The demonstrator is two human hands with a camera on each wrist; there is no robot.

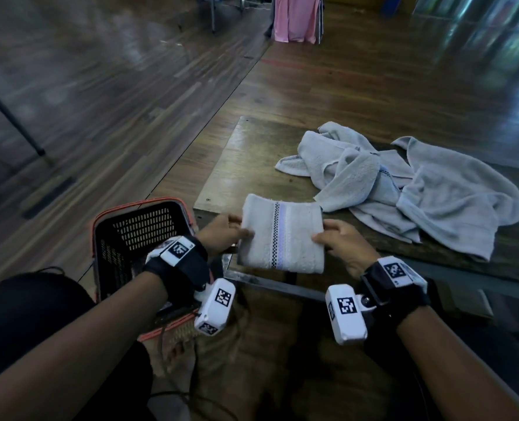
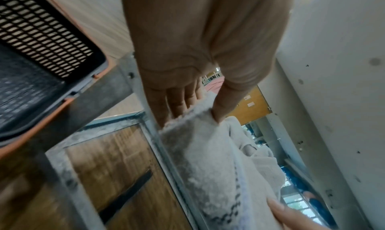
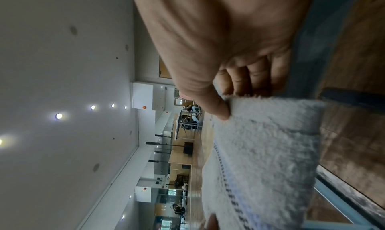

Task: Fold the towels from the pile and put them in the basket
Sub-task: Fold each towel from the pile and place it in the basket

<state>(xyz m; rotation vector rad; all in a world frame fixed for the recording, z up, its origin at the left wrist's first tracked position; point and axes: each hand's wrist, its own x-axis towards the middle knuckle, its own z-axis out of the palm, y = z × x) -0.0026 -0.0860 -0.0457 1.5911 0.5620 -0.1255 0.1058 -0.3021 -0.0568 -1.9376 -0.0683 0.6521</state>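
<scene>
A folded white towel (image 1: 282, 235) with a checked blue stripe is held over the near left corner of the table (image 1: 240, 165). My left hand (image 1: 225, 235) pinches its left edge, thumb on top and fingers beneath; the left wrist view shows the same towel (image 2: 208, 151) between thumb and fingers (image 2: 179, 101). My right hand (image 1: 340, 241) pinches the right edge, and the right wrist view shows that thumb (image 3: 216, 106) pressing the towel (image 3: 270, 143). A pile of unfolded pale towels (image 1: 404, 183) lies on the table to the right. The black basket (image 1: 136, 238) with an orange rim stands on the floor at my left.
The table has a metal frame (image 1: 270, 284) along its near edge. Wooden floor surrounds it. A pink cloth (image 1: 296, 18) hangs at the far end, and a dark stand leg (image 1: 12, 123) crosses the floor at left. Cables (image 1: 173, 375) trail near my lap.
</scene>
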